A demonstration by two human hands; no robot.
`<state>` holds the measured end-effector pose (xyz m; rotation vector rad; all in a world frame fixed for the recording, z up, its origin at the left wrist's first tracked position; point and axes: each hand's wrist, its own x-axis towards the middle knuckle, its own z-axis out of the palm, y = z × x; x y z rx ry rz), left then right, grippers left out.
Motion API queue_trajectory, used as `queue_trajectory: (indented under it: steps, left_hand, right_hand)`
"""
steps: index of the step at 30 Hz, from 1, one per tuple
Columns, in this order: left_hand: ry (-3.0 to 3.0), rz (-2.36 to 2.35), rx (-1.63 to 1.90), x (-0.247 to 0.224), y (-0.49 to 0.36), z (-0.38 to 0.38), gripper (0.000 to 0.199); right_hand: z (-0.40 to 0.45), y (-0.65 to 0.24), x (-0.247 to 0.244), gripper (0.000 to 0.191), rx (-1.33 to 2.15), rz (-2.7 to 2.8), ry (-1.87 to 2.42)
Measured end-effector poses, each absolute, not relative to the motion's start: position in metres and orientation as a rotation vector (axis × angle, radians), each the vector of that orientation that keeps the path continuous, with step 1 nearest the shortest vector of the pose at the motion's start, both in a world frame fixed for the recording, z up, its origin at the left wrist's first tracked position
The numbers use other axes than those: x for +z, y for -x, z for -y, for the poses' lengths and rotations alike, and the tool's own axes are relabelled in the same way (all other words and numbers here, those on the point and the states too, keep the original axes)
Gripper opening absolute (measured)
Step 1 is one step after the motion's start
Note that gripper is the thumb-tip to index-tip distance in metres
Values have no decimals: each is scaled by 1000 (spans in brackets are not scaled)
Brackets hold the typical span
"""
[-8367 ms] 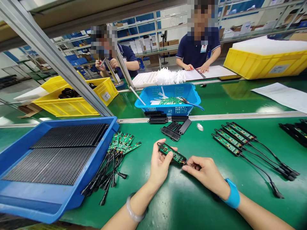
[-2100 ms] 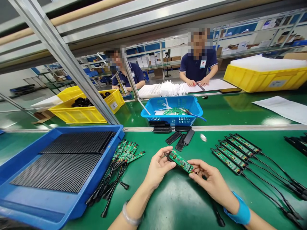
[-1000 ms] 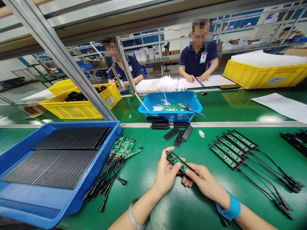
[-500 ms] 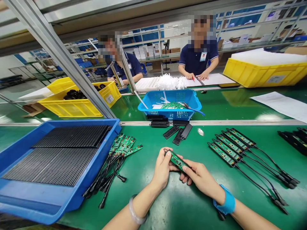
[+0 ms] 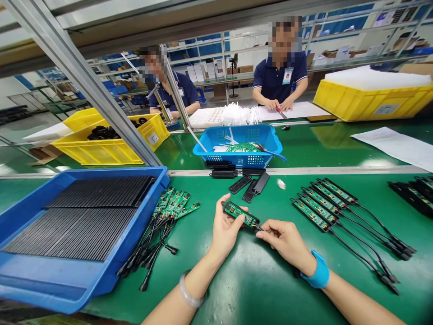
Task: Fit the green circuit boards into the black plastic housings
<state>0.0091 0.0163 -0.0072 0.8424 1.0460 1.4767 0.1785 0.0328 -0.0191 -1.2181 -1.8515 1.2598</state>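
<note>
Gripping black case [image 5: 225, 206] with circuit board [image 5: 246, 217] inside in left hand [image 5: 225, 231]; pinching cable [image 5: 259, 228] with right hand [image 5: 287, 241], over green tabletop [image 5: 243, 284].

Five boards in cases [image 5: 321, 201] lie in a row, and two hands [image 5: 226, 231] hold one more board [image 5: 241, 214]. There is one blue tray [image 5: 40, 277].

An electronics assembly workshop is indicated by the long green bench [image 5: 243, 291], above which aluminium posts [image 5: 75, 71] are mounted. Cabled circuit boards [image 5: 174, 203] are heaped beside a blue tray [image 5: 47, 275] in which rows of black parts [image 5: 74, 230] are packed. Yellow crates [image 5: 358, 103] are set farther back. Matching navy polo shirts [image 5: 265, 81] and badges [image 5: 287, 76] are worn by two co-workers [image 5: 280, 81], behind whom boxes [image 5: 209, 70] are stored on long racks [image 5: 221, 81].
</note>
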Motion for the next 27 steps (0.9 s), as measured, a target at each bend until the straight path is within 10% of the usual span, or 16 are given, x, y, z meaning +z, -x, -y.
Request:
queue_trajectory:
  steps: [13,18,27]
  left_hand:
    - [-918,-972,1491,-5,-9,-12,67]
    - [-977,-980,1520,-2,-8,-12,65]
    - [-986,-990,1447,-2,-8,-10,67]
  right_hand:
    - [-34,-176,-21,35,1362,1853,1142]
    - [-34,-174,-14,65,1643,1722,1064]
    - [-35,-175,-21,36,1661,1741,1084]
